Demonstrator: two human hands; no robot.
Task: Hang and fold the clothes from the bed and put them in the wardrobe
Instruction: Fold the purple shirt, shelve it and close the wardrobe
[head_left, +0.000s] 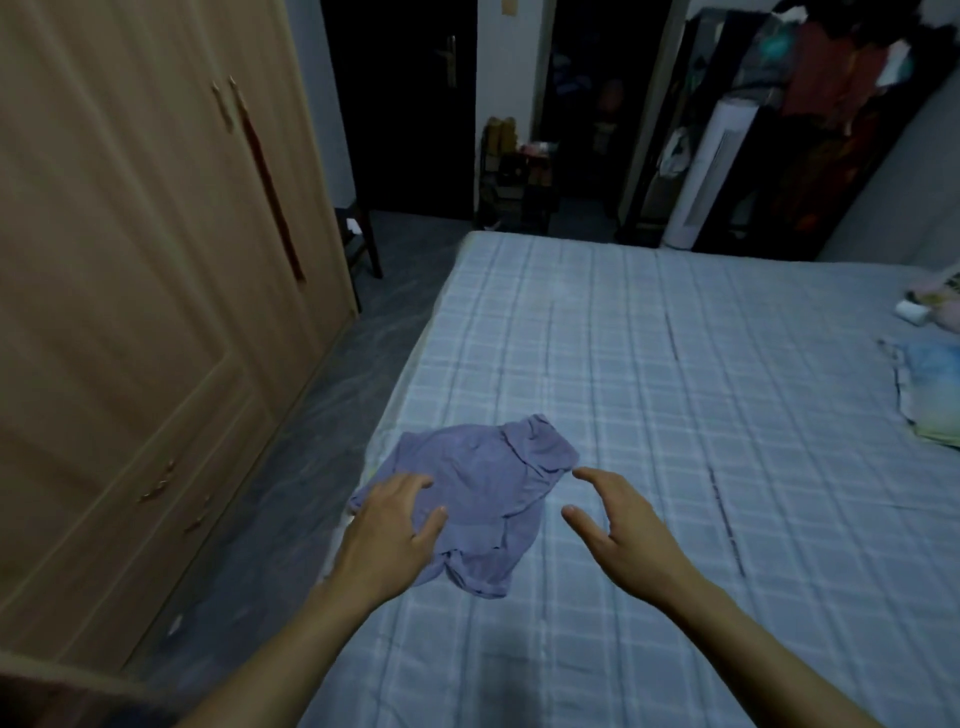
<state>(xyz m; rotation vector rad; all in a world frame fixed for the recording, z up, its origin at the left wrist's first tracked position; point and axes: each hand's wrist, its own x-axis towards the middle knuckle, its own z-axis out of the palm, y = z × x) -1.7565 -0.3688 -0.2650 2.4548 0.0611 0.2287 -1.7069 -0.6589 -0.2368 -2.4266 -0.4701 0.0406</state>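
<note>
A crumpled lilac garment (491, 486) lies near the left edge of the bed (675, 374), which has a pale blue checked cover. My left hand (389, 530) rests flat on the garment's left part, fingers spread. Just right of the garment, my right hand (618, 519) hovers over the cover with thumb and fingers apart, holding nothing. The wooden wardrobe (130, 286) stands on the left with its doors closed.
A folded light blue item (930, 395) lies at the bed's right edge, with small objects (930, 306) beyond it. A dark chair (363, 239) stands past the wardrobe. A white tower unit (706, 166) and hanging clothes (841, 78) are behind the bed.
</note>
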